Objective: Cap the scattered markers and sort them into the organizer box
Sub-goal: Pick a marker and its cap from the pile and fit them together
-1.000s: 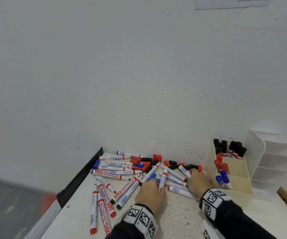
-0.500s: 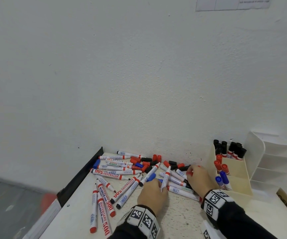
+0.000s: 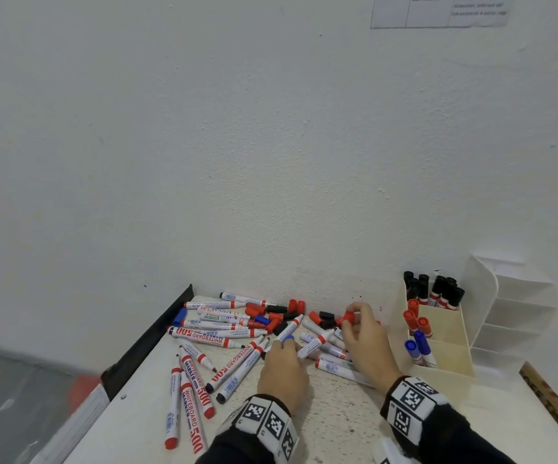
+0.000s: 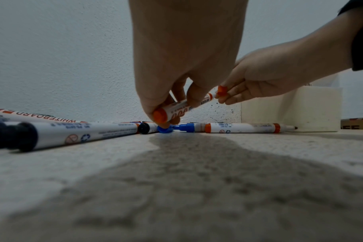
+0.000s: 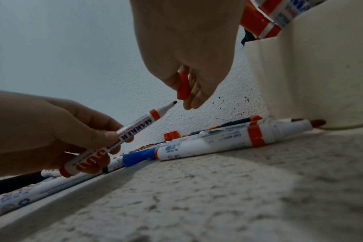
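My left hand (image 3: 284,354) grips an uncapped red marker (image 3: 314,344) (image 5: 122,135) by its rear half, tip raised and pointing right. My right hand (image 3: 354,321) pinches a loose red cap (image 3: 349,317) (image 5: 182,86) just above and right of that tip, a small gap between them. Scattered markers (image 3: 203,339) and loose red, black and blue caps (image 3: 281,316) lie in a heap by the wall. The cream organizer box (image 3: 451,360) stands at the right, holding black, red and blue capped markers in separate compartments.
A white shelf unit (image 3: 512,313) stands right of the box. The wall runs close behind the heap. A black strip (image 3: 150,343) edges the table's left side. A wooden ruler (image 3: 555,403) lies at the far right.
My right hand has lifted off the heap with a red cap. My left hand has raised a red marker's tip toward it.
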Demonstrator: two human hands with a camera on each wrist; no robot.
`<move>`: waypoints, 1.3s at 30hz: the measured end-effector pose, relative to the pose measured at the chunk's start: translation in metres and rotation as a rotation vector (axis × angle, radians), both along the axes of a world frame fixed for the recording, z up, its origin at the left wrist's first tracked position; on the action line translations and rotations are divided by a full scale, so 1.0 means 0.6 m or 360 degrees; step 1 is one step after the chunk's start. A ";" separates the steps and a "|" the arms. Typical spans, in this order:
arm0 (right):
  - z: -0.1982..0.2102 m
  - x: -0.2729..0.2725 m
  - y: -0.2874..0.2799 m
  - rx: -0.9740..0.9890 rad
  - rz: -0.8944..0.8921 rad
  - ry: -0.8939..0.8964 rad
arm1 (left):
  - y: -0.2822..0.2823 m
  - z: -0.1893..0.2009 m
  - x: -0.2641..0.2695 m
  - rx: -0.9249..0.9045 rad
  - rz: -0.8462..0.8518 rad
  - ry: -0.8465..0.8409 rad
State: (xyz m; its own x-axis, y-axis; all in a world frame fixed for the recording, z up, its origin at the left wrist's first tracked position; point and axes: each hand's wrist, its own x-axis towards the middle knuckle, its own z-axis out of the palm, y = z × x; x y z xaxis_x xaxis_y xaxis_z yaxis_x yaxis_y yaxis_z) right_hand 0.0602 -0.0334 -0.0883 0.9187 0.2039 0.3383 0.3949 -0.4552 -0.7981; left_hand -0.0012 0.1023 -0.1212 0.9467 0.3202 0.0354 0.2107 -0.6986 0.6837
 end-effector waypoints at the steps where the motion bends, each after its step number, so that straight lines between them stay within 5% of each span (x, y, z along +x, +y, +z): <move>1: 0.000 -0.002 0.000 0.0043 0.0003 0.0025 | -0.001 0.000 0.001 -0.0009 -0.0006 -0.0004; 10: -0.017 0.001 0.000 0.0444 0.0006 0.0483 | 0.000 0.001 0.000 -0.0066 -0.0064 -0.0047; 23: -0.006 -0.014 -0.001 0.0282 0.0244 0.0595 | 0.002 0.000 -0.002 -0.0044 -0.0029 -0.0005; 28: 0.006 -0.026 0.003 0.0280 0.0184 0.0518 | -0.002 0.013 -0.008 -0.0145 -0.0157 -0.0123; 32: 0.013 -0.032 0.010 0.0339 0.0126 0.0516 | -0.008 0.029 -0.021 0.0082 -0.0343 -0.0173; 39: 0.028 -0.046 0.025 0.0448 0.0284 0.0491 | -0.014 0.046 -0.031 -0.0890 -0.0542 0.0069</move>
